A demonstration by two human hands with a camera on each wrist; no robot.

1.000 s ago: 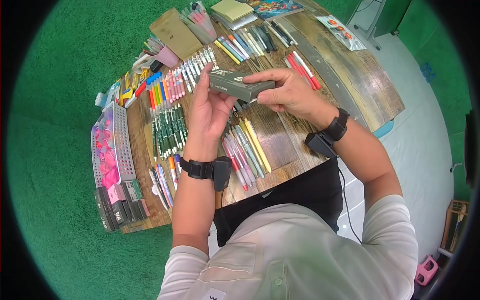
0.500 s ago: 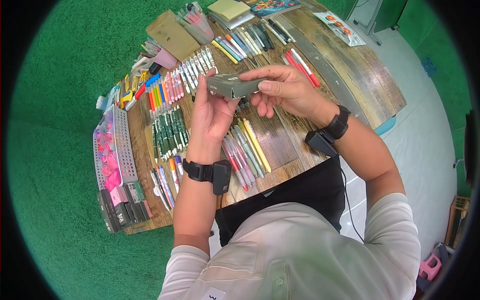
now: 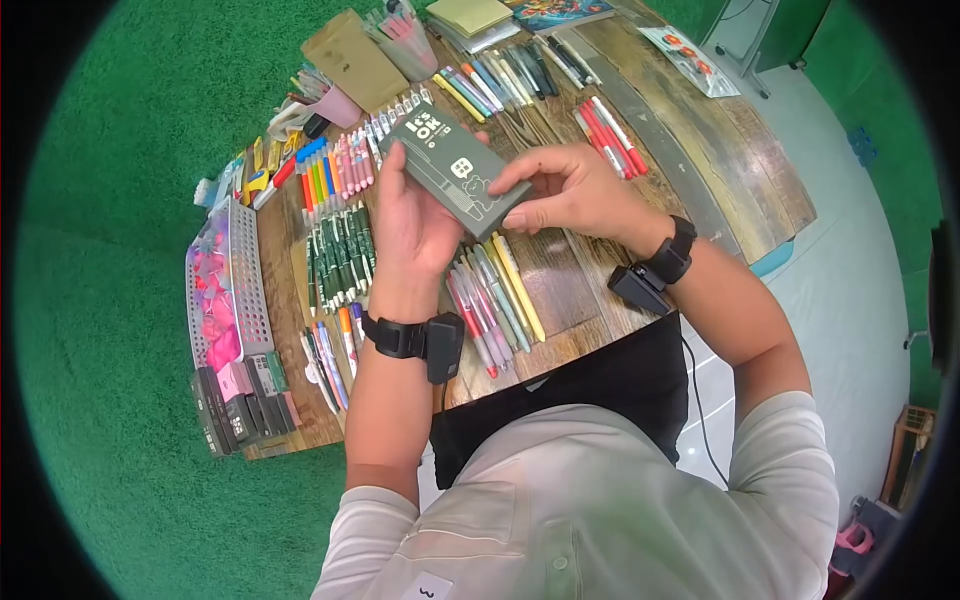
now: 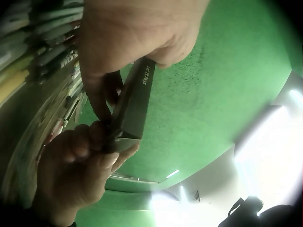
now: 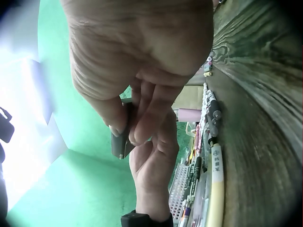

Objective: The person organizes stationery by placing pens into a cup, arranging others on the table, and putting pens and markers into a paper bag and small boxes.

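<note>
A dark grey cardboard box (image 3: 440, 155) with "It's OK" and a white bear drawing on its face is held up over the table. My left hand (image 3: 415, 225) grips it from the left and below, thumb along one edge. At the near end, my right hand (image 3: 580, 195) pinches the box between thumb and forefinger. The left wrist view shows the narrow side of the box (image 4: 135, 101), lettered "Let It Pass", with the right hand (image 4: 75, 165) at its end. Seen from the right wrist, the end of the box (image 5: 119, 144) sticks out past the fingers.
Beneath the hands, rows of pens (image 3: 340, 255) cover the wooden table (image 3: 690, 170). A perforated basket (image 3: 250, 290) and several small boxes (image 3: 240, 405) line the left edge. Pen cups (image 3: 405, 50), a brown paper bag (image 3: 350, 65) and notepads (image 3: 468, 18) stand at the back.
The box has turned from edge-on to show its printed face upward. My right thumb and fingers have shifted along its near end, while the left hand keeps its grip.
</note>
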